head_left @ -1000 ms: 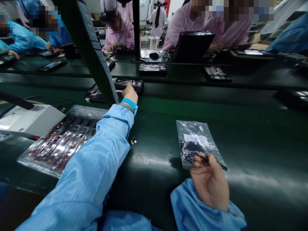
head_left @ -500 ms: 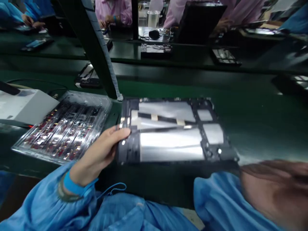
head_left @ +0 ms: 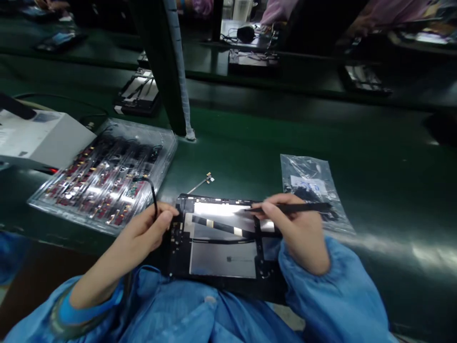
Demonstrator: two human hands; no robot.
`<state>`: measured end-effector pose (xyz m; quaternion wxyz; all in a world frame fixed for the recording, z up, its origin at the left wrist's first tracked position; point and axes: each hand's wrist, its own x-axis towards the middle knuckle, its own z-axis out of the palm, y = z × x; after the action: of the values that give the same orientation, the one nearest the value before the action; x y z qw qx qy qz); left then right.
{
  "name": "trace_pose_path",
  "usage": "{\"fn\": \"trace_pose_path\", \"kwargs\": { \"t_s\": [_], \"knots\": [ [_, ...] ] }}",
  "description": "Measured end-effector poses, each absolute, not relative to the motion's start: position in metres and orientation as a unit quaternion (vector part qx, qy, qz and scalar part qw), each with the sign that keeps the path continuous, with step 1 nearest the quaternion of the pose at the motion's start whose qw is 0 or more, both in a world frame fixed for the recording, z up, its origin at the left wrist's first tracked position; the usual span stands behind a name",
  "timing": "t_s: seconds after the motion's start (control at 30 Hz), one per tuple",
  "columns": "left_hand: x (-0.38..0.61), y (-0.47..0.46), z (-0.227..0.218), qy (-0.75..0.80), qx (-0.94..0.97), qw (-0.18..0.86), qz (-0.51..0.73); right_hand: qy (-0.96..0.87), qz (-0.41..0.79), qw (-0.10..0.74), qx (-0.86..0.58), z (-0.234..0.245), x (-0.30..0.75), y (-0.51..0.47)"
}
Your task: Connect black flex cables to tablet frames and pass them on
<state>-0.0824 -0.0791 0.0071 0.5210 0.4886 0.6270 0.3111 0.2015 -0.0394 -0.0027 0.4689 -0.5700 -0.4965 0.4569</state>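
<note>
Two things are held: a cable point(head_left: 153, 193) pinched in the left hand point(head_left: 152, 232), a tool point(head_left: 309, 207) gripped in the right hand point(head_left: 299, 233). A slip of the tool could scratch the tablet point(head_left: 223, 252) between.

ok so the open-backed device point(head_left: 223, 261) was over by the post point(head_left: 160, 71) a second ago, then in the left hand point(head_left: 148, 233). Now it's right down against the blue smock point(head_left: 178, 314). That hand's at its upper left corner, black cable point(head_left: 153, 193) now poking out of the grip. Right hand point(head_left: 300, 233) went from the plastic bag point(head_left: 303, 169) to the device, black tool point(head_left: 303, 208) over it.
</note>
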Motion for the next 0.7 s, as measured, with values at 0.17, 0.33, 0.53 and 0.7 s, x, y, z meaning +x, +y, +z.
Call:
{"fn": "trace_pose_path", "kwargs": {
  "t_s": [0.17,0.33,0.53,0.7],
  "knots": [
    [-0.055,-0.070,-0.003,0.476,0.404,0.688,0.370,-0.515,0.491,0.406,-0.574,-0.024,0.177,-0.014],
    [-0.049,-0.063,-0.011,0.458,0.381,0.708,0.379,-0.511,0.496,0.385,-0.587,-0.034,0.173,-0.008],
    [-0.052,-0.059,-0.015,0.457,0.374,0.714,0.377,-0.582,0.414,0.337,-0.614,-0.033,0.170,-0.010],
    [-0.054,-0.059,-0.012,0.445,0.394,0.717,0.364,-0.571,0.376,0.391,-0.616,-0.025,0.174,-0.014]
  ]
}}
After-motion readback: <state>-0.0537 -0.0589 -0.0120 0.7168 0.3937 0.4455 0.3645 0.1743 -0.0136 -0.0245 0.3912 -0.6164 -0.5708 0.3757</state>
